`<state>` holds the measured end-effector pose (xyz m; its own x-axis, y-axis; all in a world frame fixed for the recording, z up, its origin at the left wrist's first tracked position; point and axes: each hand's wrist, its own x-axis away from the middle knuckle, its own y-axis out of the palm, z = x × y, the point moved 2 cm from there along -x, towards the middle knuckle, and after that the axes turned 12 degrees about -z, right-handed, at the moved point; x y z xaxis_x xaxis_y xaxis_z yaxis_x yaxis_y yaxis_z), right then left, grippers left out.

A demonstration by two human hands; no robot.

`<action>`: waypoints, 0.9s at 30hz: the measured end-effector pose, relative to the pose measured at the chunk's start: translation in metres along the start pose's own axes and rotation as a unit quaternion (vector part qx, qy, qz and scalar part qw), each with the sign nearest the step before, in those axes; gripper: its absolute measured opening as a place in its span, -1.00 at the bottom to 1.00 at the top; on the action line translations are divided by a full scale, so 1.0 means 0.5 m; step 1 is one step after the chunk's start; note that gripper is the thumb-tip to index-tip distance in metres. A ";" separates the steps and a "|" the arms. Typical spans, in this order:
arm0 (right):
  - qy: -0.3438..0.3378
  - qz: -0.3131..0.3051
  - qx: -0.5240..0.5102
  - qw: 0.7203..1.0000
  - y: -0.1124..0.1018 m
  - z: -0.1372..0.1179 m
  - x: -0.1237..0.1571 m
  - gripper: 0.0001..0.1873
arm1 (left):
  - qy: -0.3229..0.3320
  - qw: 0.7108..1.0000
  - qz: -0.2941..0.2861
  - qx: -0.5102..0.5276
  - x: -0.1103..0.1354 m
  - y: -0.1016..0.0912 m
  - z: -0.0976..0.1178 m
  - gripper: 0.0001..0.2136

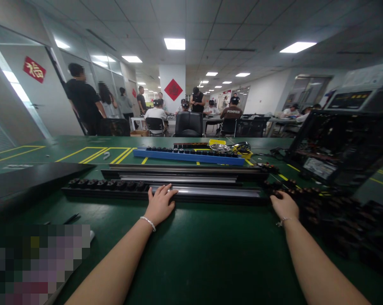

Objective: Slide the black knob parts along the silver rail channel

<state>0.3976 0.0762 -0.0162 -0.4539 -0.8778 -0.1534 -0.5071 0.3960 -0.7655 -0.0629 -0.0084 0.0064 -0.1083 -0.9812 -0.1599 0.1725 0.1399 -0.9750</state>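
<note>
A long black and silver metal rail (pixel 210 192) lies across the green table in front of me. My left hand (pixel 159 204) rests on the rail near its middle, fingers stretched flat over the silver strip. My right hand (pixel 284 204) reaches the rail's right end, its fingers curled around the end among dark parts. A black strip of sockets (pixel 105 185) extends from the rail's left side. Two more long rails (pixel 185 173) lie just behind it.
A blue strip with black sockets (pixel 191 156) and a metal bowl (pixel 219 147) sit farther back. An open black machine case (pixel 340 148) stands at right above a heap of dark parts (pixel 344 220). A black panel (pixel 29 180) lies left. Several people stand and sit beyond the table.
</note>
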 end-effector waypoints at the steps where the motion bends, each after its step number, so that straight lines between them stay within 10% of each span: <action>1: 0.012 -0.016 0.022 1.000 -0.004 0.001 0.001 -0.52 | 0.001 1.000 0.001 0.001 0.000 0.000 0.000 -0.60; 27: -0.115 -0.047 0.209 0.970 -0.015 0.016 -0.036 -0.49 | -0.050 0.995 0.081 0.008 -0.001 -0.018 -0.004 -0.69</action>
<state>0.4154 0.0869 -0.0124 -0.2198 -0.9606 -0.1700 -0.1756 0.2104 -0.9617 -0.0666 -0.0090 0.0149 0.0210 -0.9544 -0.2979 0.1950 0.2961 -0.9350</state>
